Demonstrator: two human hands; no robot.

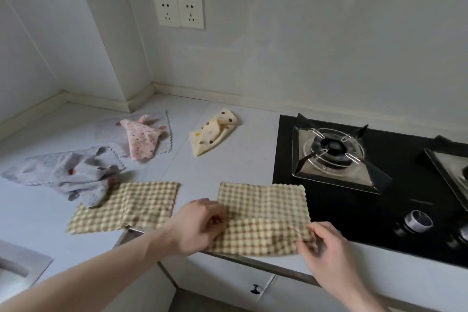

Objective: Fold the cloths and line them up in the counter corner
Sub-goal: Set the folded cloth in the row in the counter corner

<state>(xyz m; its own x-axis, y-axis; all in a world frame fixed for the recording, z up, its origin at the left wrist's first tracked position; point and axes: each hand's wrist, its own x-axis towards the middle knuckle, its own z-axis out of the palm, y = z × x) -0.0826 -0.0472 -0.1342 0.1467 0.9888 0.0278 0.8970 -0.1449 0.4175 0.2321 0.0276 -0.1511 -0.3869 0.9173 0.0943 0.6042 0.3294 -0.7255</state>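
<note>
White counter runs from the near edge back to a tiled wall corner at 11 o'clock. Nearest, at 6 o'clock, a checked cloth lies flat, its right part over the black hob. Its long axis runs 9 to 3 o'clock. The left hand pinches the near-left corner; the right hand pinches the near-right corner. Both grips sit on the near edge, so the free edge lies toward 12 o'clock; a fold would likely carry the near edge away. A second checked cloth lies at 9 o'clock. Farther back lie a grey cloth, a pink cloth and a yellow cloth, unfolded.
</note>
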